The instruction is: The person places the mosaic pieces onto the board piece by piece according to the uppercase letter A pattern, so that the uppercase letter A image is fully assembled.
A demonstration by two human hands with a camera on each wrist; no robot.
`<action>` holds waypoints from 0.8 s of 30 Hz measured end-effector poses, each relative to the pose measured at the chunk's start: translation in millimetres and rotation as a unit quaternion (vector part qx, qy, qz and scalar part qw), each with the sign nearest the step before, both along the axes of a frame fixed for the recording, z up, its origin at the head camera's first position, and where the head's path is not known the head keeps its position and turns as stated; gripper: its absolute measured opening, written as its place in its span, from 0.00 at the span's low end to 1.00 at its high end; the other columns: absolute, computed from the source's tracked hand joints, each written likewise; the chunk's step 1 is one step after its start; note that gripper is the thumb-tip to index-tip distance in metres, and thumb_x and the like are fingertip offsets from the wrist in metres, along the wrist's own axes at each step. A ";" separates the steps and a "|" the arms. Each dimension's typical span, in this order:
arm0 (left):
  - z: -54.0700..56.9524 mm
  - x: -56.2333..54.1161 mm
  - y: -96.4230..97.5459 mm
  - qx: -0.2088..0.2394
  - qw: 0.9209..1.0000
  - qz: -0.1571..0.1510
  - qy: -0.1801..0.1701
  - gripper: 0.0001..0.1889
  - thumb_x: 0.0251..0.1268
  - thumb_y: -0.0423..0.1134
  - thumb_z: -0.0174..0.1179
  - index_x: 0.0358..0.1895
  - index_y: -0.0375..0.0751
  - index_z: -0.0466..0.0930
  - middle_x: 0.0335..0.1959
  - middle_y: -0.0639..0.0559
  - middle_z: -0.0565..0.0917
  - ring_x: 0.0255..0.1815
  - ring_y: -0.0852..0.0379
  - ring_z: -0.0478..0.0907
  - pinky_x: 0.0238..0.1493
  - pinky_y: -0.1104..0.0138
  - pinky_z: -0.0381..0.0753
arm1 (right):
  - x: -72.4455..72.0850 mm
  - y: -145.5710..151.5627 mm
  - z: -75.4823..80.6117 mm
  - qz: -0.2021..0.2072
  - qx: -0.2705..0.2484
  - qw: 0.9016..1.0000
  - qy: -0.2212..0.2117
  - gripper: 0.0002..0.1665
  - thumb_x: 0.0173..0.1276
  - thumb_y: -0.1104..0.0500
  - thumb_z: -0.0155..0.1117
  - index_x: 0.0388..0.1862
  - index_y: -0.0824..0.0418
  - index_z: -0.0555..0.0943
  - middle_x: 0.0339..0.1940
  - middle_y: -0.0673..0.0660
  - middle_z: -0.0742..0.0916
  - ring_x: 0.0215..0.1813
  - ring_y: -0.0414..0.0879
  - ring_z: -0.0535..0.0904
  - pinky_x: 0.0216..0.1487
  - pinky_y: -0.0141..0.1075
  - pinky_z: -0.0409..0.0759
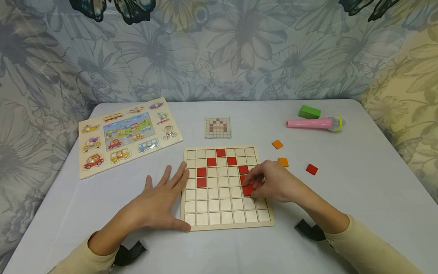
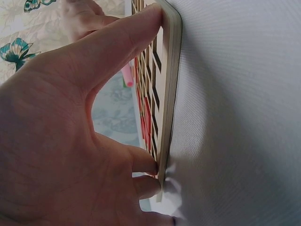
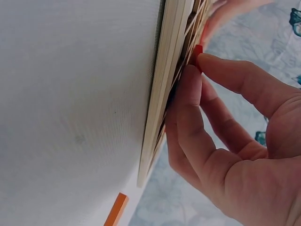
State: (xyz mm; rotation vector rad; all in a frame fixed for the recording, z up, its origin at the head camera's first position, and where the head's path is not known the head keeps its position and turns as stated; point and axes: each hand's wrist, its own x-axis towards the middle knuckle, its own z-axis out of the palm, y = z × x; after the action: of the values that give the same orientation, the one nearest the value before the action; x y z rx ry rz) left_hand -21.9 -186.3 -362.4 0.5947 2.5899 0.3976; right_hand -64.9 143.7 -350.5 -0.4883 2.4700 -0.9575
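Note:
A wooden grid board (image 1: 213, 195) lies flat on the table, with several red square tiles set in its cells in an arch-like pattern. My left hand (image 1: 155, 203) rests at the board's left side, fingers spread, thumb on the near left corner and fingertips at the left rim. Over the right part of the grid, my right hand (image 1: 273, 182) pinches a red square tile (image 1: 247, 190) between thumb and fingers. That tile's edge shows at the fingertips in the right wrist view, close over the board. Another red tile (image 1: 243, 169) sits just beyond these fingers, and one below it is partly hidden.
Behind the board lies a small pattern card (image 1: 218, 128). Two orange tiles (image 1: 277, 144) and a loose red tile (image 1: 311, 169) are to the right. A pink toy microphone (image 1: 309, 123) and a green block (image 1: 309, 112) lie farther back. A picture puzzle board (image 1: 102, 152) occupies the left.

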 end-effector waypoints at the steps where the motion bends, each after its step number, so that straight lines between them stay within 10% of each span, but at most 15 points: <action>1: -0.4 0.0 -0.1 -0.001 1.000 0.001 0.000 0.73 0.42 0.72 0.76 0.86 0.42 0.42 0.88 0.50 0.35 0.87 0.31 0.36 0.65 0.16 0.41 | 0.1 -0.4 -0.1 -0.001 0.003 1.000 0.000 0.15 0.52 0.73 0.75 0.35 0.57 0.90 0.26 0.49 0.85 0.33 0.43 0.79 0.34 0.32 0.80; 24: -0.7 -0.1 -0.2 -0.001 1.000 0.000 0.001 0.73 0.42 0.73 0.76 0.86 0.42 0.42 0.89 0.50 0.35 0.87 0.31 0.36 0.65 0.16 0.41 | 0.8 -4.5 -3.9 0.007 0.018 1.000 0.025 0.14 0.51 0.71 0.79 0.33 0.54 0.88 0.26 0.49 0.84 0.33 0.42 0.78 0.34 0.31 0.78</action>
State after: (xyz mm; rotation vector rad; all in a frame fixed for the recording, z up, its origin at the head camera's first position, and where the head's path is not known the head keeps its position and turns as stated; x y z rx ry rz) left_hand -22.0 -186.5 -363.1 0.5951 2.5923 0.3938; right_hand -64.1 139.2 -354.4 -0.5227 2.5194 -0.9046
